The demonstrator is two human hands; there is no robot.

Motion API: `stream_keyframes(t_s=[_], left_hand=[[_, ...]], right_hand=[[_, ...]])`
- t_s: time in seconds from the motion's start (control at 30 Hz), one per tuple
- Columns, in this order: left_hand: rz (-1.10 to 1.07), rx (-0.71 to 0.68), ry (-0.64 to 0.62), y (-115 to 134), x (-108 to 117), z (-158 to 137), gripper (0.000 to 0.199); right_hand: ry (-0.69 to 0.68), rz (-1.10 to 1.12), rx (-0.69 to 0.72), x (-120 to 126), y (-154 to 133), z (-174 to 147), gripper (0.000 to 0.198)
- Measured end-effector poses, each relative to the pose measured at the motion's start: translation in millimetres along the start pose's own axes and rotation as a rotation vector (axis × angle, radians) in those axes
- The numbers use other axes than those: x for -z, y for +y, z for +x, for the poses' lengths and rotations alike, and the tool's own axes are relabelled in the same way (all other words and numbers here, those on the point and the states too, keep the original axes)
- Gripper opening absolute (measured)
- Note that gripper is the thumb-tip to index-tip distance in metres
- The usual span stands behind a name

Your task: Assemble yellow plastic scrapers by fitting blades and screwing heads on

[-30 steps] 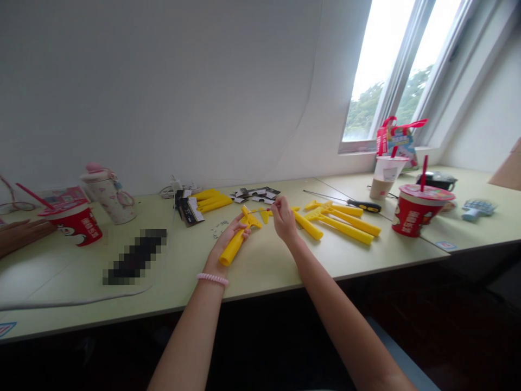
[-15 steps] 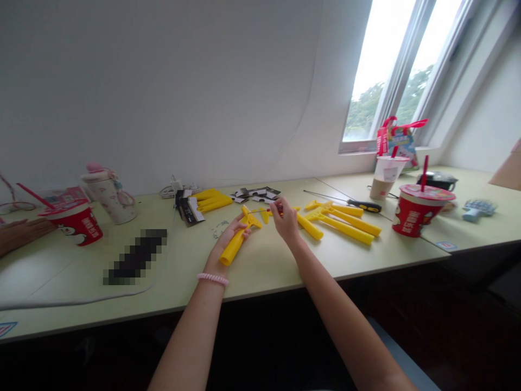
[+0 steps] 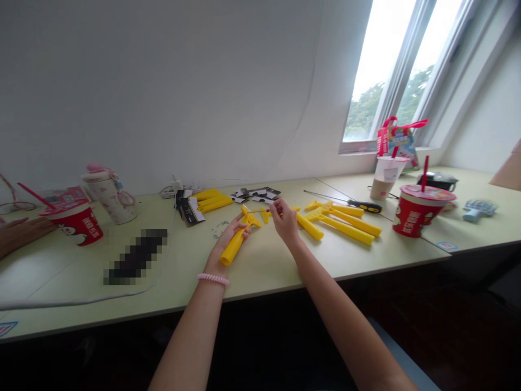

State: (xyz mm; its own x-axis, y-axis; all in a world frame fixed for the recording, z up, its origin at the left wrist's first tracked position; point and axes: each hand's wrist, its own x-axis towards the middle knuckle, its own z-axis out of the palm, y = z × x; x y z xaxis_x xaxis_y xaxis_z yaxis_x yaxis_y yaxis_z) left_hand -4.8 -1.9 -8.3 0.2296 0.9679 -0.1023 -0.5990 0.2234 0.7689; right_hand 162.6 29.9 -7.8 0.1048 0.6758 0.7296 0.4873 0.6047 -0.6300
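My left hand (image 3: 237,229) is wrapped round a yellow plastic scraper (image 3: 232,247), its tube handle slanting toward me and its wider head pointing away. In my closed right hand (image 3: 285,217) is a small screwdriver (image 3: 266,210); its reddish handle is mostly hidden by the fingers. The thin shaft points left at the scraper's head; whether its tip touches a screw is too small to tell. Small metal screws (image 3: 220,229) lie loose beside my left hand. More yellow scrapers (image 3: 345,225) lie right of my right hand, one (image 3: 310,226) close by it.
Behind lie yellow handles (image 3: 214,201), black-and-white cards (image 3: 258,194) and a long black-and-yellow screwdriver (image 3: 364,206). Red cups with straws stand left (image 3: 79,225) and right (image 3: 417,214), near a tumbler (image 3: 109,195). A pixelated dark object (image 3: 136,258) lies left. Another person's hand (image 3: 30,233) rests far left.
My right hand has turned slightly round the screwdriver handle, so less of the red shows. The left hand and its scraper have hardly moved.
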Motion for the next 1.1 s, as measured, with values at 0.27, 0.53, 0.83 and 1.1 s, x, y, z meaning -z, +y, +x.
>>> stream_keyframes(t_s=[0.27,0.53,0.83,1.1], left_hand=[[-0.082,-0.020,0.069,2.3,-0.5,1.3,0.065],[-0.348,-0.149,0.198,7.1,8.6,5.9,0.033],[-0.388,-0.181,0.226,6.0,9.6,7.2,0.033],[-0.356,-0.157,0.240,5.9,10.3,9.6,0.042]], right_hand=[[0.083,-0.034,-0.011,1.6,1.8,1.4,0.032],[-0.504,-0.628,0.095,-20.0,-2.2,-11.7,0.028],[-0.574,-0.685,0.052,-35.5,-3.9,-4.4,0.044],[-0.612,-0.746,-0.361,-55.1,45.4,51.8,0.040]])
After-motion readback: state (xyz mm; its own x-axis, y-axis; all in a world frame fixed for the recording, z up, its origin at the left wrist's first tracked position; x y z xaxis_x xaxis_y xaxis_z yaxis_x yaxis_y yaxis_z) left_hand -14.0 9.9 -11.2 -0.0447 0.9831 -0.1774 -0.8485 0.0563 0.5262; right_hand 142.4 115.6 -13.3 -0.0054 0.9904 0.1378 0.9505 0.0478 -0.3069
